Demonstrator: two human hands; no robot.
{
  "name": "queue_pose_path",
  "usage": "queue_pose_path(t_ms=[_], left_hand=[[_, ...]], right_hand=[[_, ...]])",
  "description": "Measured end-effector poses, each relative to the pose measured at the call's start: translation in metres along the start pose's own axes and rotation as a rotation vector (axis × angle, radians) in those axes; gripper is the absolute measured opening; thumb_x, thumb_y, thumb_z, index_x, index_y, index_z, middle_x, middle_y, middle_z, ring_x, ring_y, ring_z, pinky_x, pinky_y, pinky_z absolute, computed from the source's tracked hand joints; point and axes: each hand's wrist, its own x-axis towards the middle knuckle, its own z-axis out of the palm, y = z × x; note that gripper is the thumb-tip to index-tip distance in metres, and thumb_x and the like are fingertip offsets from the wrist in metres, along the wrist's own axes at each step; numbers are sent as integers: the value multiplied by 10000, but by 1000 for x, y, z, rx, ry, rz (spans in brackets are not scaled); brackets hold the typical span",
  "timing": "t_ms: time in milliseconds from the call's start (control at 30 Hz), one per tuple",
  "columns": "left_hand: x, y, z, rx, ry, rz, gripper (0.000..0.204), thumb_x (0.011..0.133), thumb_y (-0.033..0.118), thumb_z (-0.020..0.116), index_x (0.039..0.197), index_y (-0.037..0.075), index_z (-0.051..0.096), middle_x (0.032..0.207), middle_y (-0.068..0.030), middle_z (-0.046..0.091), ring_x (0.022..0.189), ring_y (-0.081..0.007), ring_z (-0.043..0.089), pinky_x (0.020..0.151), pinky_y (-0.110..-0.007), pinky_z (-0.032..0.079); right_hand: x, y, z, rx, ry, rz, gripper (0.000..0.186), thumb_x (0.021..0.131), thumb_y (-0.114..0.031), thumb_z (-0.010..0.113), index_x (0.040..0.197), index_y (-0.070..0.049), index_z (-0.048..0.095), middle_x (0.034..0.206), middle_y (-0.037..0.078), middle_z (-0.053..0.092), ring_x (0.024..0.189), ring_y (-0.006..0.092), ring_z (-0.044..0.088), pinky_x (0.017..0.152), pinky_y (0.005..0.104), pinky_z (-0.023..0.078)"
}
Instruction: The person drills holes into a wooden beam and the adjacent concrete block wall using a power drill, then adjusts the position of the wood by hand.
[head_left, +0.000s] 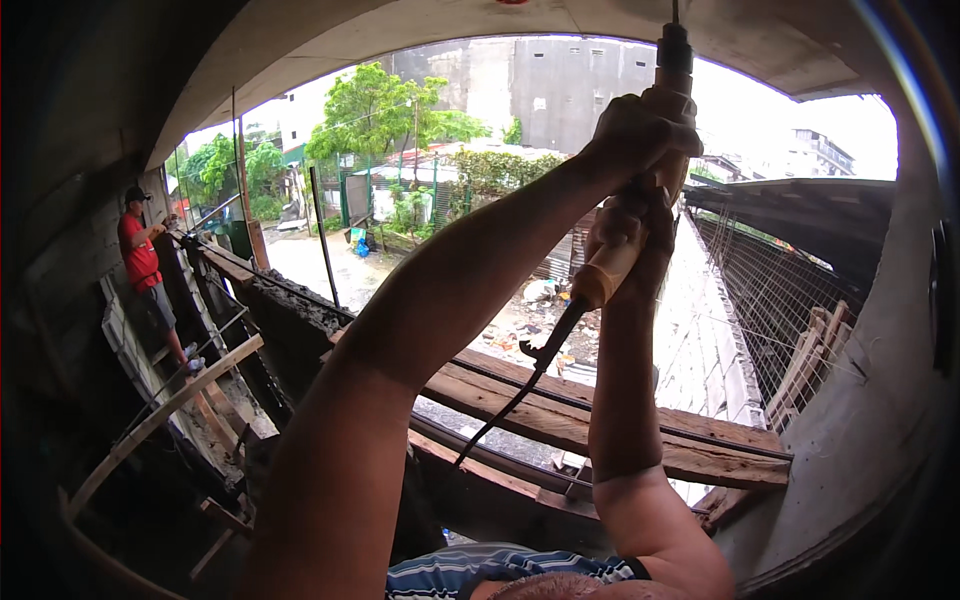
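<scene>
A long orange-tan hammer drill point(606, 276) is raised overhead, tilted, with its dark chuck point(675, 45) at the top. From the chuck a thin bit point(676, 12) points up at the concrete ceiling point(590, 18); where its tip meets the surface is out of view. My left hand point(645, 130) is wrapped round the upper body, near the chuck. Lower down, my right hand point(632, 235) closes round the rear part by the handle. A black power cord point(510, 405) leaves the handle's end and hangs down to the left.
Wooden planks point(520, 405) cross the opening below my arms. At the left, a person in a red shirt point(140, 250) stands on a narrow ledge beside timber braces point(165, 425). Wire mesh point(755, 290) and stacked boards point(810, 365) are at the right. Outside lies a debris-strewn yard.
</scene>
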Motion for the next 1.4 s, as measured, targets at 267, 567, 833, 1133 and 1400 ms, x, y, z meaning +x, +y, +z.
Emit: queue_pose_path(t_ms=[267,567,833,1133,1400], left_hand=[[-2,6,1,35,30,15,396,617,173,820,976,29,735,970,-74,735,910,-190,694,829,-305,538],[5,-7,0,-37,62,-19,353,595,187,840,888,15,745,875,-112,731,834,-215,699,782,-321,549],[3,-2,3,-104,35,-21,369,582,188,851,877,-3,741,885,-122,730,851,-212,699,780,-323,552],[9,-10,1,-92,21,1,408,590,223,849,898,-19,734,878,-144,725,828,-224,701,756,-329,561],[7,-9,1,-114,-7,2,416,597,251,842,901,-13,738,887,-144,728,818,-222,705,752,-321,562]], right_hand=[[0,-5,-4,-1,-57,31,302,1049,-297,490,1218,-62,576,850,-11,545,689,92,534,561,265,493],[-1,-1,6,-5,-25,21,312,1052,-293,484,1230,-54,579,851,-9,563,671,87,540,554,254,489],[-1,-11,-8,7,-138,74,376,1048,-313,494,1287,-34,577,908,0,602,741,88,560,626,263,496],[-1,-12,-3,-32,-141,88,381,1045,-314,504,1290,-29,568,906,-10,608,749,80,563,628,257,494],[-1,-10,-1,-1,-187,92,371,1047,-323,497,1277,-42,570,917,-9,610,761,81,572,641,262,501]])
